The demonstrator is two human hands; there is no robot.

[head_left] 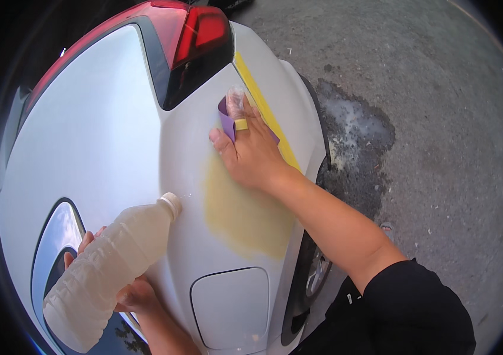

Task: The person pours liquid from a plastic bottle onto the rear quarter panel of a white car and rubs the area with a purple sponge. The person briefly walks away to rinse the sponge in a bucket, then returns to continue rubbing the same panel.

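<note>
A cloudy, ridged plastic bottle [109, 269] lies tilted in my left hand [139, 294], its fingers wrapped round from below. The neck points up and right, and small droplets show just beyond its mouth. My right hand [257, 148] presses a sheet of purple sandpaper [226, 121] against the white car body panel [192, 154]. The sheet curls up between thumb and forefinger, and another edge shows past the far fingers. Clear plastic with a yellow band covers one finger. Below this hand spreads a dull yellowish patch [245, 213] on the panel.
Yellow masking tape [257, 94] runs along the panel's right seam. A red tail light [204, 29] is at the far end, the fuel door [230, 307] near me. Right of the car, a wet whitish puddle [355, 127] stains the grey pavement [447, 118].
</note>
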